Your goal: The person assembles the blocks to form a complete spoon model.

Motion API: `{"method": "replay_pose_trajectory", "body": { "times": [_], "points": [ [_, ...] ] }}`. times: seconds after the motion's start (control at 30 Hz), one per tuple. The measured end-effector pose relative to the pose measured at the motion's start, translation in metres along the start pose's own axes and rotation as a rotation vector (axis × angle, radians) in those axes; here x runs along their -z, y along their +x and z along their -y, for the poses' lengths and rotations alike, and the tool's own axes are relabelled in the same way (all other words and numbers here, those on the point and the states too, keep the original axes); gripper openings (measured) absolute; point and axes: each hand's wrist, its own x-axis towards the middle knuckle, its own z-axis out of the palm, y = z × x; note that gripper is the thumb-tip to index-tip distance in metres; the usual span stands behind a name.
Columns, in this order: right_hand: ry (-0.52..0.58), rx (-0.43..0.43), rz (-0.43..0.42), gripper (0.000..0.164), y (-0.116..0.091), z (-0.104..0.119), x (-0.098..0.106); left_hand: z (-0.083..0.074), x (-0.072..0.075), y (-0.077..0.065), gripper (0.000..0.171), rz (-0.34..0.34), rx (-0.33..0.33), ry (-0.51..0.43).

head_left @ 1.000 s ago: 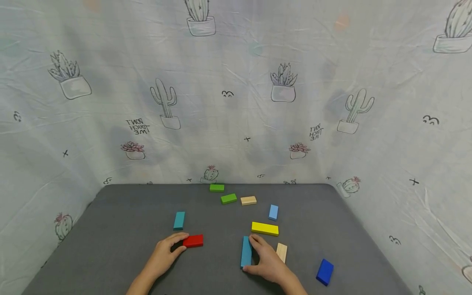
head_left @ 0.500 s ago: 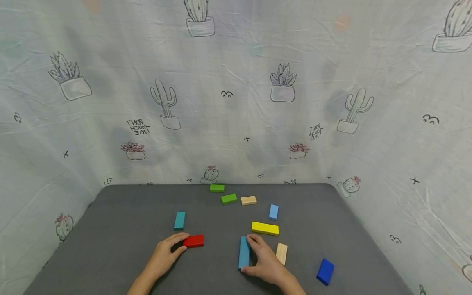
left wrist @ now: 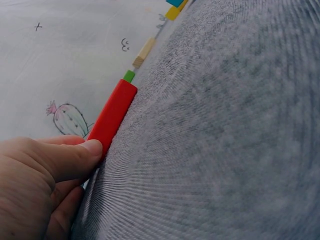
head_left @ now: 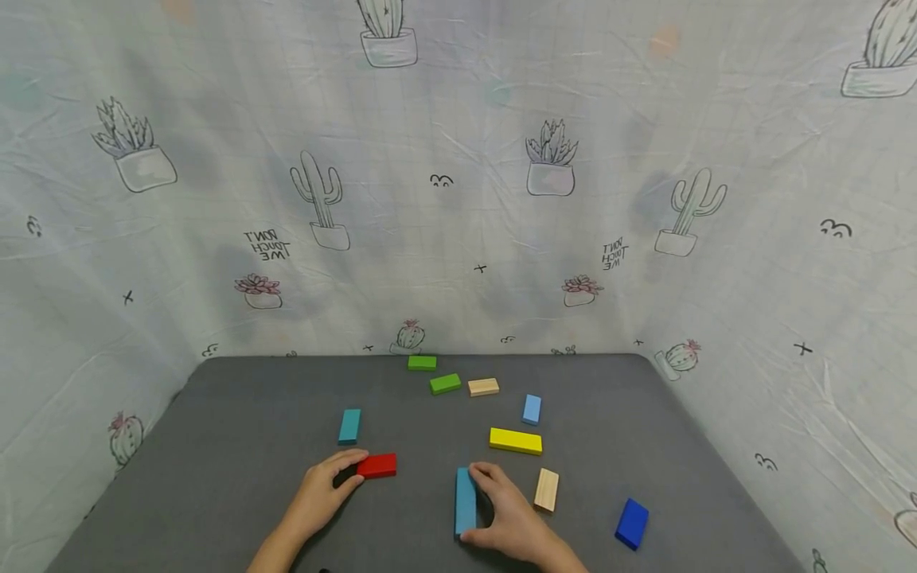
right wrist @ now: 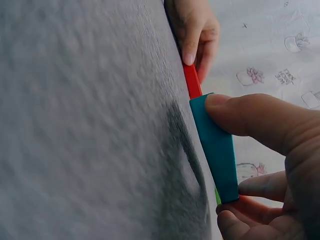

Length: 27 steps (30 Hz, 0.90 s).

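Note:
A red block (head_left: 377, 465) lies on the grey table, and my left hand (head_left: 322, 493) pinches its left end between thumb and fingers. The left wrist view shows the thumb (left wrist: 92, 149) on that end. To the right, my right hand (head_left: 509, 516) grips a long teal-blue block (head_left: 466, 503) by its two ends, fingers at the far end and thumb at the near one. In the right wrist view this teal-blue block (right wrist: 216, 150) is close over the cloth, with a dark shadow beside it. A gap separates the two held blocks in the head view.
Beyond the hands lie a small teal block (head_left: 349, 426), a yellow block (head_left: 516, 441), a light blue block (head_left: 532, 409), a plain wooden block (head_left: 483, 387) and two green blocks (head_left: 445, 383). Another wooden block (head_left: 547, 489) and a dark blue block (head_left: 632, 524) sit rightward. Patterned curtain (head_left: 458, 199) surrounds the table.
My right hand has carried the long teal-blue block left and slightly nearer the front, away from the wooden block. My left hand and the red block have stayed in place.

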Motion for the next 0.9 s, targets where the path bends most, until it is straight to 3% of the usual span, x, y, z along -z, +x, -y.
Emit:
{"method": "replay_pose_trajectory", "body": {
  "times": [0.2, 0.5, 0.9],
  "points": [
    [0.03, 0.014, 0.016, 0.09, -0.005, 0.003, -0.005, 0.0, 0.0, 0.0, 0.038, -0.005, -0.008, 0.001],
    [0.117, -0.03, 0.084, 0.088, -0.006, 0.001, -0.011, 0.002, 0.0, 0.0, 0.038, -0.006, -0.014, 0.01],
    [0.115, -0.053, 0.112, 0.087, -0.005, 0.002, -0.012, -0.001, 0.001, 0.001, 0.035, -0.015, 0.004, 0.01]
  ]
}}
